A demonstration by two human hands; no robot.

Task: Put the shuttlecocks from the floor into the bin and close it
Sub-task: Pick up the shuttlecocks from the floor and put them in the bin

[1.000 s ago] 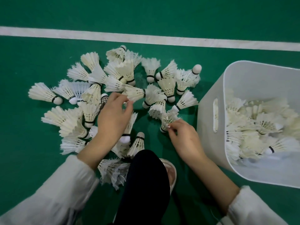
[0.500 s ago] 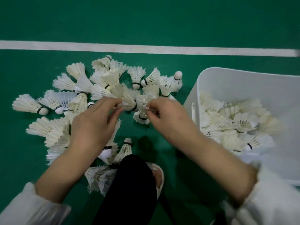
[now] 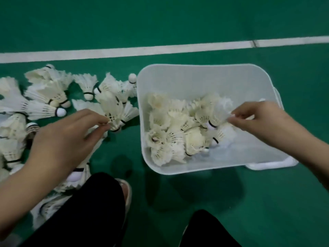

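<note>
- While a shuttlecock (image 3: 114, 111) is pinched low on its feathers, just above the cork, between the thumb and fingertips of the left hand (image 3: 65, 141), it is held low over the green floor (image 3: 178, 24), left of the white bin (image 3: 195, 67).
- A second shuttlecock (image 3: 219, 111) is pinched by its feather edge in the right hand (image 3: 263, 122), thumb against curled fingers, and is held with its cork lowest above the inside of the bin; its feathers are blurred.
- The bin is seen open, with a heap of shuttlecocks (image 3: 170, 134) gathered in its left and middle part.
- Many loose shuttlecocks (image 3: 44, 97) are spread on the floor to the left of the bin, the nearest lying just beside its left wall.
- A white flat piece (image 3: 270, 165) is seen at the bin's near right corner; whether it is the lid cannot be told.
- A white line (image 3: 142, 49) is painted across the floor beyond the bin.
- Black trouser legs (image 3: 89, 214) and a pale shoe (image 3: 127, 191) are seen near the bottom edge.
</note>
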